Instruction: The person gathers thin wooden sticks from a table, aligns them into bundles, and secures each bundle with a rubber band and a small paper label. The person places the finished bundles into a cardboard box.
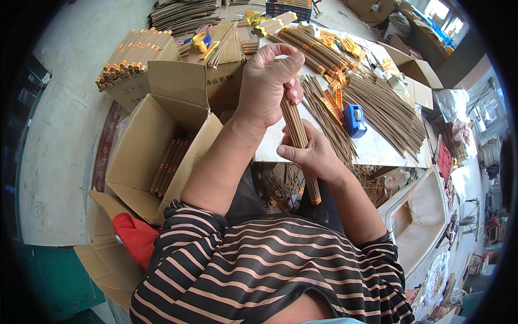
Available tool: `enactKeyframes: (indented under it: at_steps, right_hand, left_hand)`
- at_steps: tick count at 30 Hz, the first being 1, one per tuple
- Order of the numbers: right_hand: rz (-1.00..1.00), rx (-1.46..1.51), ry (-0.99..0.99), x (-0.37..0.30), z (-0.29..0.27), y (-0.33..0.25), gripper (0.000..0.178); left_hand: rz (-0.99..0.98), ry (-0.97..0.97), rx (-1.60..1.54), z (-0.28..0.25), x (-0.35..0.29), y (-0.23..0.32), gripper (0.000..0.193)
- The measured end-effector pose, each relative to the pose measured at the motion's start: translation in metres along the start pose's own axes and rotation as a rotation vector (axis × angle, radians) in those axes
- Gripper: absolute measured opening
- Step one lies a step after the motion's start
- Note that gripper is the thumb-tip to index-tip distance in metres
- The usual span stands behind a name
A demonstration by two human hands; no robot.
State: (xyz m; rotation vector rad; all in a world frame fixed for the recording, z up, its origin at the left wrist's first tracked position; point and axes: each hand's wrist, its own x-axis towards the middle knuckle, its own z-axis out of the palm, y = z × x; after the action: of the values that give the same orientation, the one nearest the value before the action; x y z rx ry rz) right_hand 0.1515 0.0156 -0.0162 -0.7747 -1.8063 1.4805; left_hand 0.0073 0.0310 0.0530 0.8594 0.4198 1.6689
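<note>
A slim bundle of brown incense sticks [294, 121] slants in front of me over the near edge of the white table [268, 148]. An orange-red band circles its lower end. My left hand [270, 81] is closed round the upper end, hiding the tip. Lower down, my right hand [318, 154] wraps round the same bundle with the thumb across it. Just beyond my right hand lie loose incense sticks [383, 113], yellow-and-red paper labels [335, 100] and a blue tape dispenser [354, 121].
An open cardboard box [135, 154] at my left holds several banded bundles [170, 168]. More bundles [137, 51] are piled behind it, others [313, 47] at the table's far side. A white tub [426, 224] stands at the right; a red cloth [135, 235] hangs near my left elbow.
</note>
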Motion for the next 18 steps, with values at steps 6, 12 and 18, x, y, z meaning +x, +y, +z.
enactKeyframes:
  at_steps: [6, 12, 18]
  right_hand:
    - [0.314, 0.348, -0.28, -0.01, 0.001, -0.013, 0.02]
    - [0.224, -0.058, 0.044, -0.008, 0.014, -0.01, 0.02]
    - [0.047, -0.08, -0.024, 0.003, 0.004, -0.027, 0.024]
  left_hand:
    - [-0.041, -0.206, 0.006, 0.005, -0.01, 0.008, 0.02]
    - [-0.005, 0.053, 0.139, 0.004, -0.004, 0.004, 0.019]
    - [0.199, -0.151, 0.252, 0.037, -0.012, 0.03, 0.023]
